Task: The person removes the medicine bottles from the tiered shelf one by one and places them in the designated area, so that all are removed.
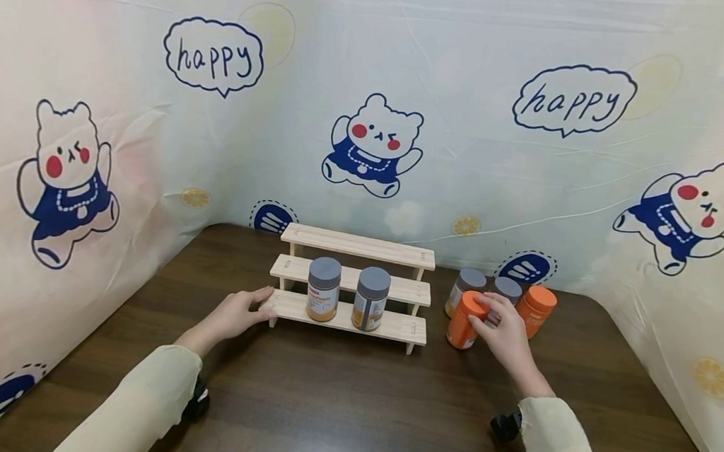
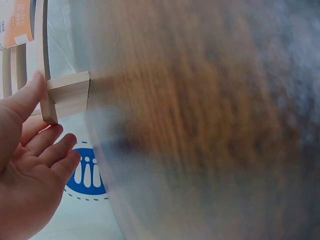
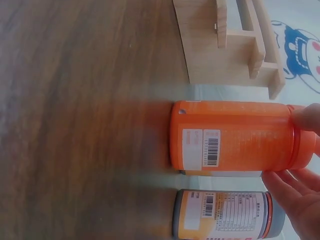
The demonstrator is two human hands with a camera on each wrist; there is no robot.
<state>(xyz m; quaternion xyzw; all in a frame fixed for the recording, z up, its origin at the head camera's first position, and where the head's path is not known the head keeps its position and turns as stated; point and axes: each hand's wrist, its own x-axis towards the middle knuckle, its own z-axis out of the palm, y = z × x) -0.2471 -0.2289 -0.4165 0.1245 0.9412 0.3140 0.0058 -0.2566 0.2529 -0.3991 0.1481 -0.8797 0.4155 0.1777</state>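
A three-step wooden display rack (image 1: 360, 246) stands in the middle of the table. My left hand (image 1: 235, 317) pinches the left end of its lowest step, thumb on top, as the left wrist view also shows. On that step two grey-lidded bottles stand upright, a left bottle (image 1: 323, 290) and a right bottle (image 1: 371, 299). To the right of the rack, my right hand (image 1: 510, 330) grips an orange bottle (image 1: 462, 331) around its lid. The right wrist view shows this orange bottle (image 3: 240, 135) upright, with a barcode label, its base close to the tabletop.
Behind the right hand stand two more grey-lidded bottles, one with its lid (image 1: 472, 278) at the left, the other partly hidden (image 1: 507, 288). Another orange bottle (image 1: 537, 307) is beside them. A printed cloth (image 1: 457, 155) hangs around the dark wooden table (image 1: 322, 407).
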